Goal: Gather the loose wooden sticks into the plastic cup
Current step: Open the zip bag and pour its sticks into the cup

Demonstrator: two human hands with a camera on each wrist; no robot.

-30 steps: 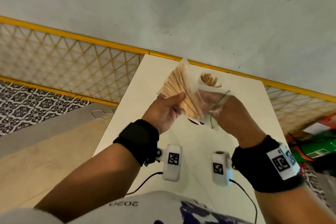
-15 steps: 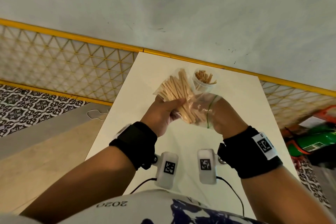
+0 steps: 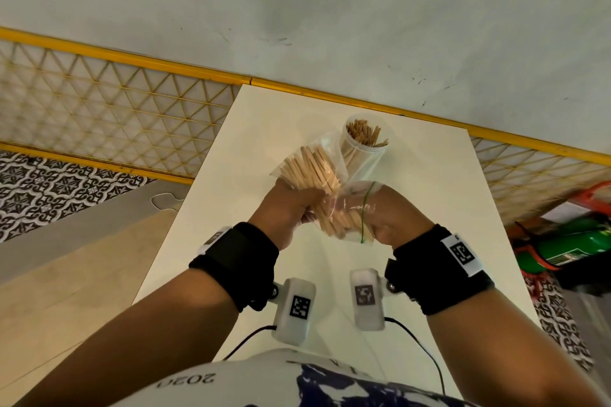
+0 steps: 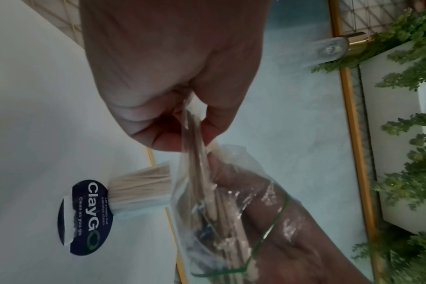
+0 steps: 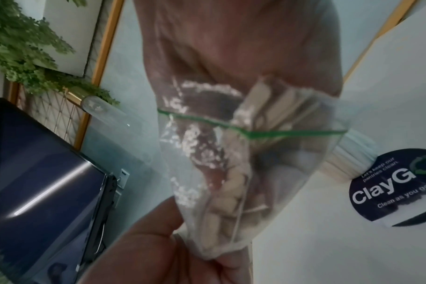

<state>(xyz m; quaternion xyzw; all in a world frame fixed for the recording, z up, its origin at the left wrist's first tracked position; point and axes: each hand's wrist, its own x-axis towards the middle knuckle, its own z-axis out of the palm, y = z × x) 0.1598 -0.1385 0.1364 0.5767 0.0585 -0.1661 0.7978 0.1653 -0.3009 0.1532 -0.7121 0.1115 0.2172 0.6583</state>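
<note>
A clear plastic bag (image 3: 327, 205) with a green zip line holds a bundle of flat wooden sticks (image 3: 310, 172). My left hand (image 3: 291, 211) grips the bag and the sticks through the plastic. My right hand (image 3: 393, 218) holds the zip end, with the plastic draped over it. Both hands hover above the white table (image 3: 429, 208). The clear plastic cup (image 3: 363, 145) stands just beyond the bag with several thin sticks in it. The left wrist view has my left hand (image 4: 192, 123) pinching the bag (image 4: 219, 221). In the right wrist view the bag (image 5: 231, 163) hangs from my right hand (image 5: 231, 48).
A round dark "ClayGo" sticker (image 4: 85, 217) lies on the table by the cup (image 4: 141, 184). A green cylinder (image 3: 562, 248) lies on the floor at the right. Yellow lattice panels (image 3: 115, 116) run behind the table. A dark screen (image 5: 49, 173) and plants (image 4: 413, 153) are to the side.
Both hands and the bag have come down and nearer to me, closer together. More of the cup shows beyond the bag.
</note>
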